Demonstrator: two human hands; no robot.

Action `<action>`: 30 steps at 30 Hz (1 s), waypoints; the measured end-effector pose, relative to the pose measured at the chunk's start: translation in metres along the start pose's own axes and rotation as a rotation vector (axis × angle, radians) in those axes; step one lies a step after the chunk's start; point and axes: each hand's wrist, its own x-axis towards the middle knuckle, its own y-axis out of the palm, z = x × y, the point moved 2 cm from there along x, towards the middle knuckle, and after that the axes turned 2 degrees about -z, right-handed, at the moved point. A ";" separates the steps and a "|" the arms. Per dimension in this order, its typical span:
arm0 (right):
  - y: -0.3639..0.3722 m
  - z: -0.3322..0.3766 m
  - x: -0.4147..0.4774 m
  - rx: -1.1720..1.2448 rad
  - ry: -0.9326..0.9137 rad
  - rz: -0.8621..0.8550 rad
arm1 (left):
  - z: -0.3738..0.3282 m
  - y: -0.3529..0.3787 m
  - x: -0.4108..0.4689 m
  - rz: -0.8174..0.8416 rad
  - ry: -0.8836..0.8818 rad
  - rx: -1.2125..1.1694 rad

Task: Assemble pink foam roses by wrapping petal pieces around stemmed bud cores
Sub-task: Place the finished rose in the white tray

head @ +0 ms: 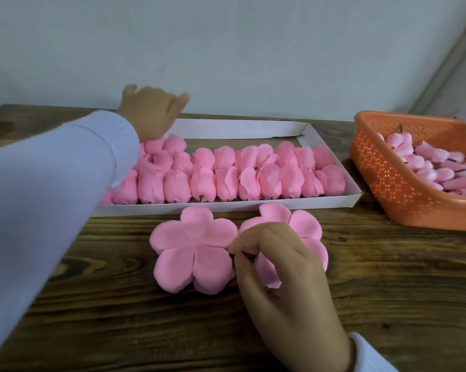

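Two flat pink five-petal foam pieces lie side by side on the wooden table: the left petal piece point(193, 248) and the right petal piece point(303, 226). My right hand point(277, 267) sits over the right piece, and its thumb and fingertips pinch one petal at the piece's left edge. My left hand point(151, 111) reaches over the far left corner of the white tray point(331, 154); its fingers are spread and blurred, and nothing shows in them. Two rows of finished pink roses point(226, 175) fill the tray.
An orange perforated basket point(387, 181) at the right holds several stemmed pink bud cores point(438, 167). A pale wall stands directly behind the table. Bare wooden tabletop point(119, 304) lies in front of the petal pieces.
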 end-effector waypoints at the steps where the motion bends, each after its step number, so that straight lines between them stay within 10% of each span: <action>1: 0.000 0.000 0.000 -0.010 -0.003 0.000 | 0.002 -0.014 0.000 -0.119 -0.031 -0.085; 8: -0.001 -0.003 0.000 -0.009 0.024 -0.006 | -0.015 -0.114 -0.039 -0.773 -0.436 -1.314; 14: 0.003 -0.003 -0.001 0.028 0.063 0.036 | -0.060 -0.116 -0.144 -0.572 -0.547 -1.614; 18: 0.004 -0.002 -0.001 0.023 0.067 0.047 | -0.101 -0.058 -0.197 -0.291 -0.633 -1.427; 24: -0.013 0.002 -0.003 0.170 0.213 0.005 | -0.131 -0.023 -0.205 -0.065 -0.233 -0.902; 30: -0.116 -0.027 0.043 -0.222 0.071 -0.243 | -0.133 -0.024 -0.208 -0.066 -0.160 -0.819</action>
